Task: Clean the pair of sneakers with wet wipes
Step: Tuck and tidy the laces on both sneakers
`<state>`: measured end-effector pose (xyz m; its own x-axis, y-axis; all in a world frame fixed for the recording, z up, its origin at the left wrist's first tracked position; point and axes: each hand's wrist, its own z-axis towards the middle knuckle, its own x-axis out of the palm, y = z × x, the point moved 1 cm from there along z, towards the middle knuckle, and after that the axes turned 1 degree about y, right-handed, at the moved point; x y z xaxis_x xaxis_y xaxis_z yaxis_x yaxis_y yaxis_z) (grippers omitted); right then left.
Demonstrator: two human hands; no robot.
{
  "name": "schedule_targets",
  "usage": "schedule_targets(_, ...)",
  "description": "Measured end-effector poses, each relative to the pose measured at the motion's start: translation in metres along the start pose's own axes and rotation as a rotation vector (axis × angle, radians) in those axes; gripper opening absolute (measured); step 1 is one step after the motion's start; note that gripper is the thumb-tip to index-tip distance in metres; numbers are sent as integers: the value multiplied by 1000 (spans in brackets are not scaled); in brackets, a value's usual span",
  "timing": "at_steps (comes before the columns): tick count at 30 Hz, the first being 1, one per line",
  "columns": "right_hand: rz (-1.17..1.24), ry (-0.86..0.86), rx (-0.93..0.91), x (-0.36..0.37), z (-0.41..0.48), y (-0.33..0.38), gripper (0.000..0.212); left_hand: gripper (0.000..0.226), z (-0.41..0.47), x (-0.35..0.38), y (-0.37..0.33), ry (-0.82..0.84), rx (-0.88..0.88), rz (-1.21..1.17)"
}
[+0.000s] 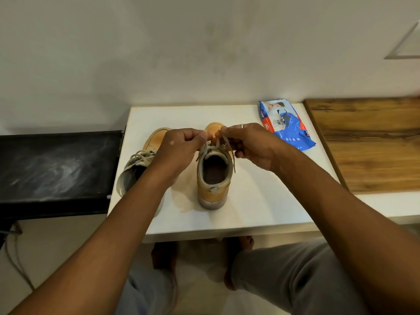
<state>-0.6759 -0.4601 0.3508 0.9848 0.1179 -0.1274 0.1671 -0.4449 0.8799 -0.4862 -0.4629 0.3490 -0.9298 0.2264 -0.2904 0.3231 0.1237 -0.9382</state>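
The white surface (261, 201) butts against the wall at its far edge, with a black bench (56, 167) off its left edge and a wooden top (375, 144) along its right. Two tan sneakers stand mid-surface, toes to the wall: the left sneaker (156, 138) near the left edge, the right sneaker (212, 196) central, with bare room on its near and right sides. A blue wet wipes pack (285, 123) lies at the far right corner. Left grip (179, 148) and right grip (252, 144) each pinch the right sneaker's laces (214, 143).
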Motion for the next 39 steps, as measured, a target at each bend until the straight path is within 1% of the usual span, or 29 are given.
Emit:
schedule_targets(3, -21, -8, -34, 1, 1, 0, 18, 23, 1, 1, 3, -44, 62, 99)
schedule_targets(6, -37, 0, -55, 2, 0, 1, 9, 24, 1, 0, 5, -48, 111, 159)
schedule_targets(9, -59, 2, -72, 4, 1, 0, 10, 25, 2, 0, 5, -54, 135, 202)
schedule_targets(12, -97, -38, -88, 7, 4, 0, 7, 27, 1, 0, 5, -60, 164, 254)
schedule_targets(14, -139, -74, -113, 10, 5, 0, 12, 26, 1, 0, 5, -59, 174, 235)
schedule_targets(17, -226, -111, -184, 14, 7, 2, 10, 18, 0, 0, 5, -68, 180, 192)
schedule_targets(19, -239, -131, -222, 16, 7, 2, 10, 11, 0, 0, 3, -88, 201, 188)
schedule_targets(21, -245, -143, -248, 16, 8, 2, 14, 12, 0, 0, 2, -125, 252, 226)
schedule_targets(23, -322, -111, -299, 17, 5, 4, 12, 17, -1, 1, 1, -146, 315, 289)
schedule_targets(25, -434, -56, -347, 16, 0, 9, 14, 21, -2, 1, 0, -139, 363, 344)
schedule_targets(29, -562, 98, -342, 11, -8, 17, 17, 25, -1, -1, 1, -149, 383, 424)
schedule_targets(31, -616, 94, -362, 10, -8, 17, 19, 24, -1, -1, 2, -156, 402, 468)
schedule_targets(33, -652, 53, -396, 12, -8, 18, 20, 27, -1, -1, 3, -161, 431, 503)
schedule_targets(36, -621, 17, -414, 14, -5, 16, 19, 30, 1, -1, 2, -115, 487, 502)
schedule_targets(39, -483, 9, -395, 13, -5, 16, 14, 28, 3, -3, 2, -73, 488, 541)
